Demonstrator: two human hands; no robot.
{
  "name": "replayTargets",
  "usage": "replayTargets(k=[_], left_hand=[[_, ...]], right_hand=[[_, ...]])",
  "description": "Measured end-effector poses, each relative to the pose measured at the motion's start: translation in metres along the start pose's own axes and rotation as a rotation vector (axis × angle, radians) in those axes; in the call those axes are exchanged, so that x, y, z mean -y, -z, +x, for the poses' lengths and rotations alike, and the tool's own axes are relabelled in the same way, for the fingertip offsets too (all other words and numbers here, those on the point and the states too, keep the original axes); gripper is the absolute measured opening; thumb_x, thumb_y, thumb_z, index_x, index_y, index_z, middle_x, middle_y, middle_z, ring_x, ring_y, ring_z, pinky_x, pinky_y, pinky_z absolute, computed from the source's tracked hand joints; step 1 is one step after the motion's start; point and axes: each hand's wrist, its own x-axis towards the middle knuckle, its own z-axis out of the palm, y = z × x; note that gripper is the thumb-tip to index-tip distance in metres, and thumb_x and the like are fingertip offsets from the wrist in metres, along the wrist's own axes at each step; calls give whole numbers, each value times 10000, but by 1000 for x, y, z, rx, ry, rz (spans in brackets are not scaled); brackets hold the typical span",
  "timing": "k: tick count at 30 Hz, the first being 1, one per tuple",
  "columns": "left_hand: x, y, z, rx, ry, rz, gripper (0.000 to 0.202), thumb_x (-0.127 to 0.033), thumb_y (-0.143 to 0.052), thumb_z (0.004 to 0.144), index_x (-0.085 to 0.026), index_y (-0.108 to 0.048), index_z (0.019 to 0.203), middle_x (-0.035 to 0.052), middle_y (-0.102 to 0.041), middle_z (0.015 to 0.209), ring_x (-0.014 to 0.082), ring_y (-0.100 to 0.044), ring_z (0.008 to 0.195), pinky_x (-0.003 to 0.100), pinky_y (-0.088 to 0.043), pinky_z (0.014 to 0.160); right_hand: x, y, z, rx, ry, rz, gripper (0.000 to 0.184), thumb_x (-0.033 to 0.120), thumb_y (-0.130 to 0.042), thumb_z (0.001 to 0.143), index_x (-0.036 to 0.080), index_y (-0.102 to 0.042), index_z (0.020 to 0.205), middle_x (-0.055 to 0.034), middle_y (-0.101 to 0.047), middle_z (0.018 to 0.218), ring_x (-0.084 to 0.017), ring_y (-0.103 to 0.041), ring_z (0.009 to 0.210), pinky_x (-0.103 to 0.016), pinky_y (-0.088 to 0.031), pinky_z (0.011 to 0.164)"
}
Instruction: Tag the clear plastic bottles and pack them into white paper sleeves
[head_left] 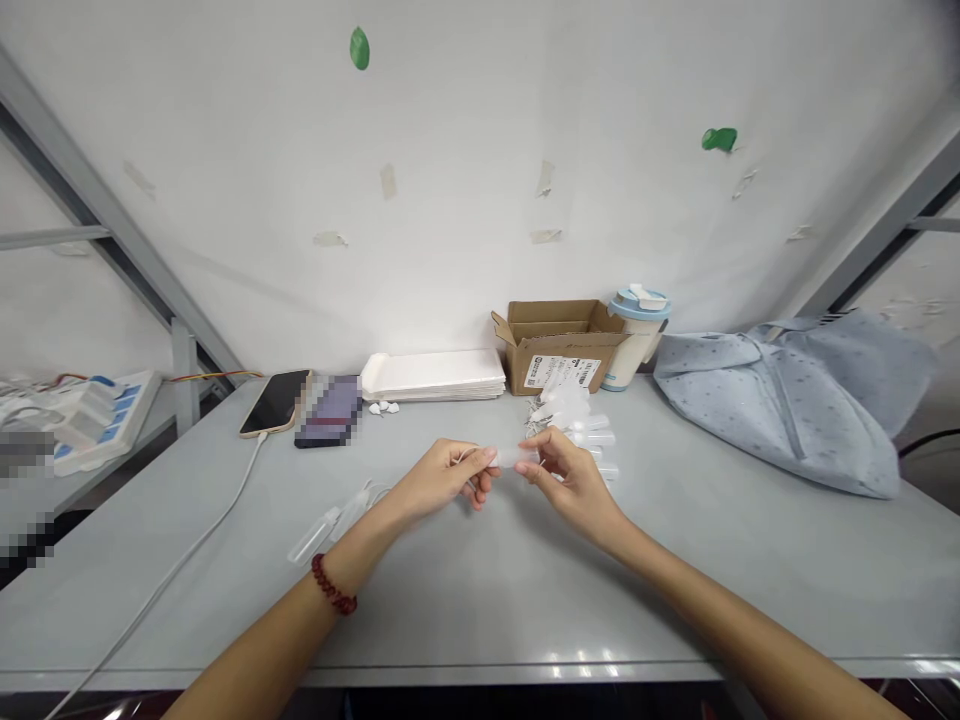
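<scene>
Above the middle of the grey table, my left hand point(463, 470) and my right hand point(568, 478) pinch a small translucent plastic tube point(505, 458) from its two ends. A thin white cord loops by my left fingers. Just beyond my right hand lies a pile of similar translucent tubes point(596, 438) with white cords, partly hidden by the hand. More clear tubes point(315, 537) lie beside my left forearm, which wears a dark red beaded bracelet. What sits inside the held tube is too small to make out.
At the back stand a stack of white envelopes point(435, 376), an open cardboard box point(559, 345) and a lidded cup point(636, 340). A blue cloth bag point(780, 400) lies right. A phone point(277, 403) with a white cable point(195, 550), and small white pieces point(384, 408), lie left.
</scene>
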Motion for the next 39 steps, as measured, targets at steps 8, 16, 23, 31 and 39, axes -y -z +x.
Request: replayTargets(k=[8, 16, 23, 31, 39], left_hand=[[-2, -4, -4, -31, -128, 176, 310, -425, -540, 800, -139, -588, 691, 3, -566, 620, 123, -555, 587, 246, -445, 607], [2, -12, -6, -186, -335, 581, 221, -317, -492, 840, -165, -632, 762, 26, -609, 686, 143, -530, 647, 242, -403, 621], [9, -15, -6, -191, -545, 777, 218, -237, -420, 889, -169, -627, 891, 81, -646, 822, 173, -558, 734, 277, -408, 683], [7, -5, 0, -145, -482, 747, 217, -301, -472, 868, -186, -639, 944, 73, -650, 880, 171, -579, 767, 271, -443, 705], [19, 85, 5, -548, -160, 1101, 359, -227, -406, 816, -93, -586, 1096, 167, -574, 1124, 297, -496, 1101, 423, -364, 962]], right_hand=[[2, 2, 0, 57, -117, 117, 230, 431, -545, 799, 202, -528, 810, 54, -412, 561, -105, -396, 511, -262, -311, 505], [0, 2, 6, 95, -302, 413, 323, 481, -621, 715, 191, -489, 664, 68, -402, 507, -68, -326, 417, -240, -298, 430], [7, 6, 7, 140, -509, 586, 361, 452, -681, 670, 190, -438, 617, 88, -315, 482, -43, -234, 410, -207, -247, 386], [2, 3, 7, 128, -363, 424, 332, 488, -610, 732, 194, -464, 681, 66, -421, 498, -76, -371, 422, -243, -343, 446], [-6, 19, 13, -168, 40, -258, 194, 396, -502, 833, 210, -504, 889, -23, -567, 743, -152, -499, 638, -281, -386, 564]])
